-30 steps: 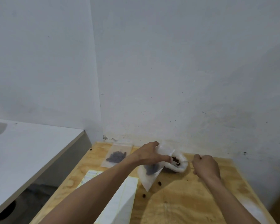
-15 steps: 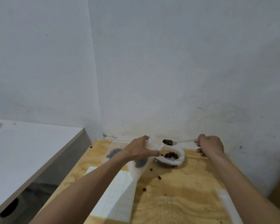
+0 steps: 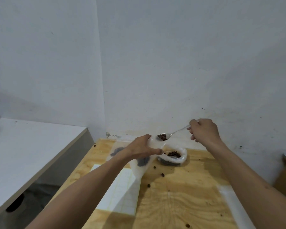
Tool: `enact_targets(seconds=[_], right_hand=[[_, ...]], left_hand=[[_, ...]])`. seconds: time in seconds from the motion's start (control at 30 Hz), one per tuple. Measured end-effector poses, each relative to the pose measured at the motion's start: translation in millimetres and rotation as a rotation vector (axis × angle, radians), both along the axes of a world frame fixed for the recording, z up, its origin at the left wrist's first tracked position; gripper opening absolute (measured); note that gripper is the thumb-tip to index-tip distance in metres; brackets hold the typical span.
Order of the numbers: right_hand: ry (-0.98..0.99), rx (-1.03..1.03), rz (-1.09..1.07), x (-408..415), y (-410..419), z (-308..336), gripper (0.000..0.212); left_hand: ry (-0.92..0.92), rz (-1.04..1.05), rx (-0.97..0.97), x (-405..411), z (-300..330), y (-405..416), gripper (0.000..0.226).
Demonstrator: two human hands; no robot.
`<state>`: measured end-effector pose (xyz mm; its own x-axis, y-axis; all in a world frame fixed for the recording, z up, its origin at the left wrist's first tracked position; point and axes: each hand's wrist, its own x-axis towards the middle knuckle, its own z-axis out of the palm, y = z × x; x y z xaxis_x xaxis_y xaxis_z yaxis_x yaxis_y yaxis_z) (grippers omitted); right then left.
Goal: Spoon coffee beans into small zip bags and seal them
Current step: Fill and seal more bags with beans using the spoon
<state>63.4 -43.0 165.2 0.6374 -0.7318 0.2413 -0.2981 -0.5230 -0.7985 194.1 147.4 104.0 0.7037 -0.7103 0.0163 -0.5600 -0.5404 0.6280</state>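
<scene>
We're holding the loaded spoon (image 3: 163, 136) w/ right hand (image 3: 204, 131) fingers clenched on its handle, bowl tip just above & touching-close to the zip bag (image 3: 144, 160) mouth, which left hand (image 3: 143, 148) is gripping upright, handle running right.

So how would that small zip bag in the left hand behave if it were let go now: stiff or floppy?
Probably floppy: the small zip bag is thin translucent film, hanging slack below the left hand. Likely light, with only a small dark cluster of beans inside. Released, it would probably slump over and could spill, since its mouth is open under the loaded spoon.
</scene>
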Motion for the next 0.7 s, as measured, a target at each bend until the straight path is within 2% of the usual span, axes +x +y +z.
enact_targets(seconds=[0.1,0.2,0.27,0.33,0.4,0.53,0.6,0.63,0.7], right_hand=[[0.025,-0.223,0.056,2,9,5,0.04],[-0.022,-0.455,0.015,0,11,5,0.039],[-0.1,-0.496,-0.024,-5,8,-1,0.036],[-0.14,-0.541,-0.039,-9,4,-13,0.035],[-0.083,-0.608,-0.015,-13,1,-34,0.033],[0.165,-0.824,0.082,-21,-6,-87,0.033],[0.226,-0.936,0.15,-25,-7,-106,0.031],[0.226,-0.946,0.196,-28,-4,-111,0.027],[0.182,-0.951,0.276,-35,2,-114,0.027]], left_hand=[[-0.005,-0.003,0.003,-2,1,0,0.081],[0.009,0.01,-0.022,-3,2,2,0.06],[0.025,0.026,-0.05,-2,2,3,0.054],[0.039,0.046,-0.077,-2,3,6,0.066],[0.07,0.094,-0.134,2,3,6,0.075],[0.198,0.206,-0.302,6,2,2,0.073],[0.268,0.246,-0.401,5,1,0,0.083],[0.29,0.258,-0.43,4,2,0,0.083],[0.315,0.279,-0.454,3,4,-2,0.066]])
